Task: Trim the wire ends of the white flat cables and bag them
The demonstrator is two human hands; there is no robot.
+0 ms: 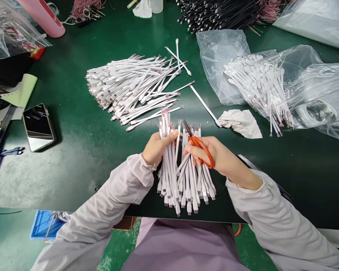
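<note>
Near the table's front edge, my left hand is closed around a bundle of short white USB cables, its thumb on top. Thin reddish wires stick out at their far ends, and the plugs point toward me. My right hand grips scissors with orange handles. Their dark blades point up and left, close to the wire ends beside my left thumb. Under my right hand lies a second fan of white cables. Its fingers partly hide those cables.
A large pile of white cables lies beyond my hands. Clear plastic bags with more cables and a crumpled tissue are to the right. A phone lies at left. Black cables are stacked at the back.
</note>
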